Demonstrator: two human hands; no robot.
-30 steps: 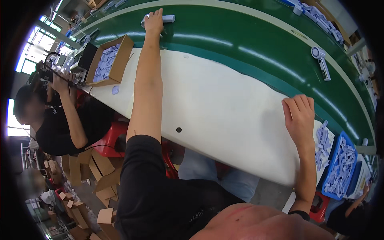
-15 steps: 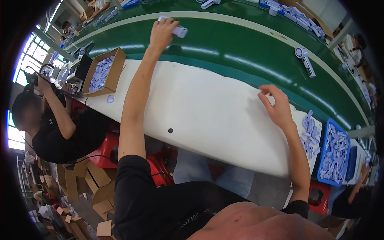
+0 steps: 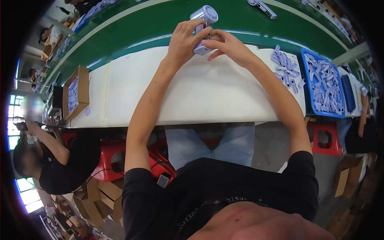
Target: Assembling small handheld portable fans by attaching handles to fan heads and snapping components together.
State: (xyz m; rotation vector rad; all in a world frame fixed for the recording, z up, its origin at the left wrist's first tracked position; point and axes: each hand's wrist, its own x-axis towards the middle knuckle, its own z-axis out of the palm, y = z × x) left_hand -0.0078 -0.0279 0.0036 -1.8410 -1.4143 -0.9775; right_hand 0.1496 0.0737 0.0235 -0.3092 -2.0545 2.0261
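A pale lavender handheld fan point(image 3: 205, 14), with a round head and a stubby handle, is held up over the far edge of the white work surface. My left hand point(image 3: 183, 42) is wrapped round its handle from the left, thumb and forefinger across it. From the right, my right hand point(image 3: 231, 47) reaches the same handle with its thumb and fingertips, its lower fingers curled loosely. The handle's side appears open, with darker parts showing between my fingers. My hands cover much of the handle.
Beyond the white worktop point(image 3: 224, 92) runs a green conveyor point(image 3: 156, 30), with another fan point(image 3: 262, 9) on it. Lavender handle parts point(image 3: 285, 66) lie at right beside a full blue basket point(image 3: 305, 86). A cardboard box point(image 3: 83, 90) of parts stands at left, near a seated person point(image 3: 72, 156).
My left hand has brought the fan from the conveyor's left toward the middle. My right hand has moved left from the worktop's far edge onto the handle. The head view has shifted.
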